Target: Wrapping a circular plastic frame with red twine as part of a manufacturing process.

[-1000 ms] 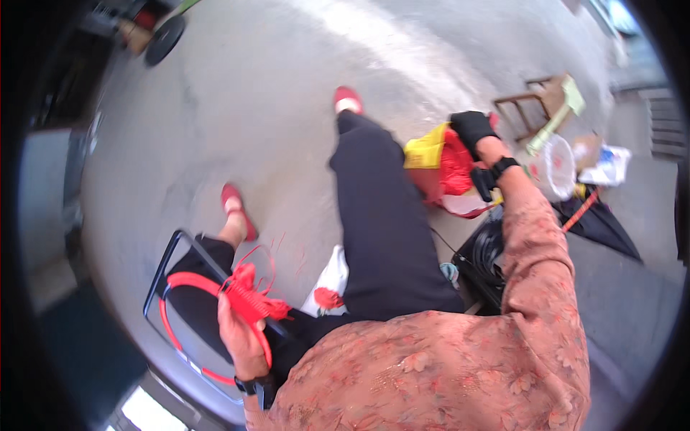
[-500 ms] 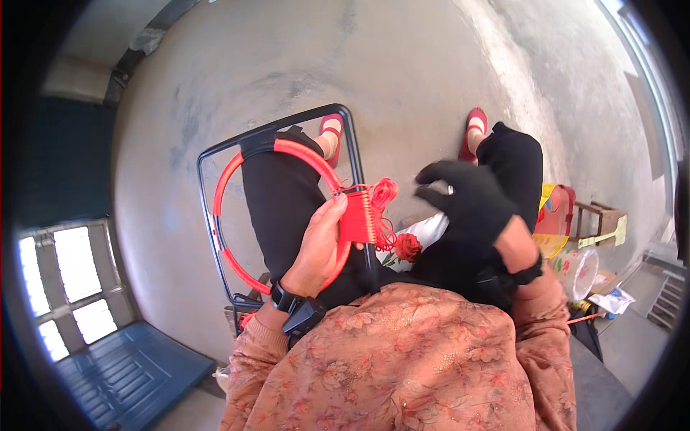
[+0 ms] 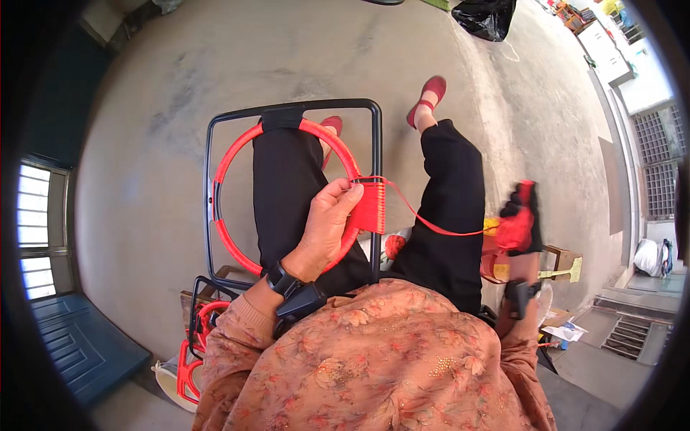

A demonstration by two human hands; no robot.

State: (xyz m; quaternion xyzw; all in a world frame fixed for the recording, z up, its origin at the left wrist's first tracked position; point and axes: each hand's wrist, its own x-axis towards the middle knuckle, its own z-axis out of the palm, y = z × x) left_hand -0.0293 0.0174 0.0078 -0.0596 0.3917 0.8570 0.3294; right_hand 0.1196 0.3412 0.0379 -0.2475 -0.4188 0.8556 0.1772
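Blk metal frame (image 3: 379, 144) hasn't gone anywhere: same as a sec ago, it's over the L leg, w/ the red ring (image 3: 336, 144) inside it. What's diff. is the R hand (image 3: 533, 228), the one in the blk glove. Half a sec back it was near the lap, fingers spread, nothing in it; now it's way out to the R w/ the red cord bundle (image 3: 513, 233), which was hanging by the wrap (image 3: 371, 208) on the frame's side bar. So the work's gone from a loose tangle at the bar to one strand (image 3: 431, 228) pulled out clear, sagging a bit betw. wrap & glove.

Pose-wise: R arm's stretched fwd & out to the side, glove upright, closed round the bundle AFAICT; it's blurred, so can't make out each finger. L forearm comes up from the lower L, wrist abt straight, blk watch (image 3: 284, 280) on it. L hand (image 3: 323, 226) is bare, clamped on the ring right beside the wrap, thumb on top; the other fingers are mostly hidden.
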